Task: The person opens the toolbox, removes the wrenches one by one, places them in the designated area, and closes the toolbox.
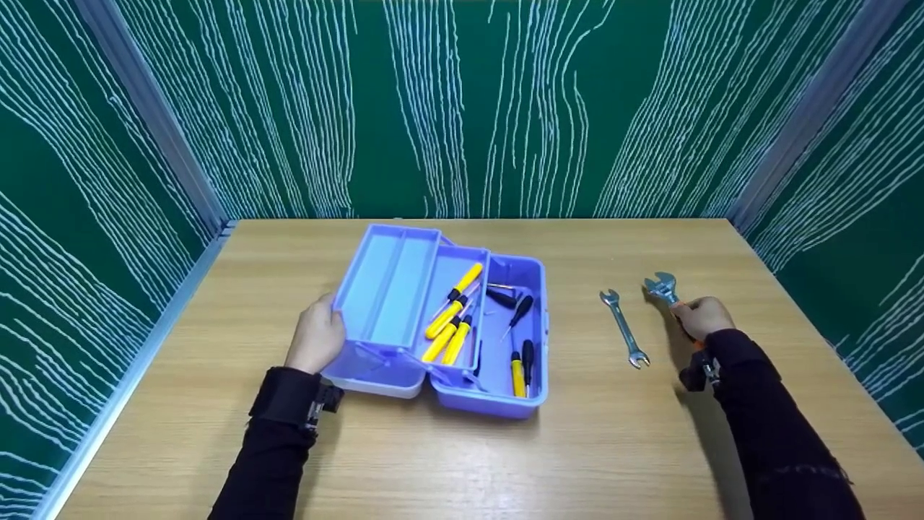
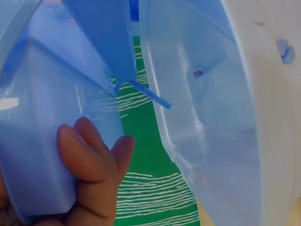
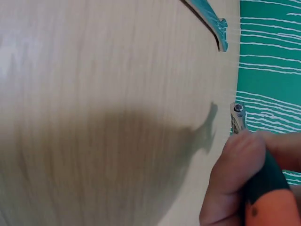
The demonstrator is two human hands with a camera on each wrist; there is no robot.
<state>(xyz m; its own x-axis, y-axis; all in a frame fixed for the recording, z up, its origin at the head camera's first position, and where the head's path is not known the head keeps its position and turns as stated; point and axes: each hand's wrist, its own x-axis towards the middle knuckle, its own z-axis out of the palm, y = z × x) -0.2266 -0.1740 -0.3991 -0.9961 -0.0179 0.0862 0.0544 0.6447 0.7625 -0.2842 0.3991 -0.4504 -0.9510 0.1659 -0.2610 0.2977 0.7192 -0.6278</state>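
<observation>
A purple-blue toolbox (image 1: pixel 491 406) stands unfolded on the table, its cantilever trays raised to the left. My left hand (image 1: pixel 316 336) grips the outer end of the upper tray (image 1: pixel 375 289); in the left wrist view its fingers (image 2: pixel 87 155) curl round the tray's wall. My right hand (image 1: pixel 707 318) holds an adjustable wrench (image 1: pixel 660 287) over the table, jaw end pointing away from me. The right wrist view shows its orange and black handle (image 3: pixel 275 207) in the grip. Left of that hand lies a double open-ended wrench (image 1: pixel 624 328).
Several yellow-handled screwdrivers (image 1: pixel 455 339) lie in the middle tray. Black-handled screwdrivers (image 1: pixel 521 310) and a yellow one (image 1: pixel 517 375) are in the box's bottom. Green walls (image 1: pixel 476 108) with white lines border the wooden table (image 1: pixel 577 462) at the back and sides.
</observation>
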